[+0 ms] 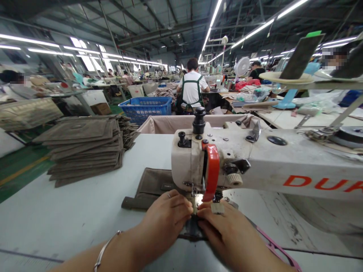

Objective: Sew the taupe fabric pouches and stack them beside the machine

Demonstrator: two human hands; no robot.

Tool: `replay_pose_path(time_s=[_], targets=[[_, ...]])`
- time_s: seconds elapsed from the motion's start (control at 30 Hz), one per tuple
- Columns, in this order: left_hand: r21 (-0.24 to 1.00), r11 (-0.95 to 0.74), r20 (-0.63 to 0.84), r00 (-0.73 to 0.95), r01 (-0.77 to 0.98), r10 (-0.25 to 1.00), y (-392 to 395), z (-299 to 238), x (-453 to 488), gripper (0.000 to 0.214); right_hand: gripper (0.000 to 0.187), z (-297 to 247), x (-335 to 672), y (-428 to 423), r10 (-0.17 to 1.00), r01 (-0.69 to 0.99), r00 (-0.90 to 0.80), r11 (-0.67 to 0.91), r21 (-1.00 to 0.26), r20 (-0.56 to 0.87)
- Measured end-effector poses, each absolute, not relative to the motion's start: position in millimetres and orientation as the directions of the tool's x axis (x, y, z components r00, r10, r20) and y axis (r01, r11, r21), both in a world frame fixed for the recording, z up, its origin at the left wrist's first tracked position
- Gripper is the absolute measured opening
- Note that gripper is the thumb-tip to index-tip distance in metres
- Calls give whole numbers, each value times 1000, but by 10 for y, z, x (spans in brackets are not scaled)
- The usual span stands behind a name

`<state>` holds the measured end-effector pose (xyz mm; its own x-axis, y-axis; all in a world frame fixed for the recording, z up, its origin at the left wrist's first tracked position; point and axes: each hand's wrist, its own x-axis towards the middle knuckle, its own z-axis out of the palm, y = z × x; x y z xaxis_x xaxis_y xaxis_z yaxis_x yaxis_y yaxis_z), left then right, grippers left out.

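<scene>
A dark grey-brown fabric panel (154,182) with a small label lies flat under the head of a white sewing machine (187,158). Close to the lit needle area, my left hand (167,213) pinches the panel's near edge, fingers bent and pressed together. Just right of it, my right hand (224,228) grips the same edge, its fingertips almost meeting the left ones. The red guard (212,170) hangs above my right fingers. Fingers and machine head hide the exact spot where the cloth meets the needle.
A tall stack of similar brown panels (85,147) stands on the table's left. Pink-handled scissors (279,249) lie by my right wrist. Behind the machine are a cloth-lined bin (161,122) and a blue basket (147,107). A person in a white shirt (192,88) sits further back.
</scene>
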<state>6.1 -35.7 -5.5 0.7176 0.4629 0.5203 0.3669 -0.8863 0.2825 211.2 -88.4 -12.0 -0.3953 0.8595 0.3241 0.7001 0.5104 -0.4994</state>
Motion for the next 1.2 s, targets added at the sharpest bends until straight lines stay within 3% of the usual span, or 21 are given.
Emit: replay_pose_path(time_s=[0.37,1.0,1.2], targets=[[343,-851,539,658,398,526,-227,-55,147,17,18,-121,2101,-799,811,786,-369,533,-314,454],[361,-784,467,629,505,621,-185,-104,146,17,18,-137,2077,-757,792,786,-345,537,-306,503],[374,-748,438,606,548,664,-187,-103,152,16,22,-167,2083,-748,834,818,-323,484,-313,447]])
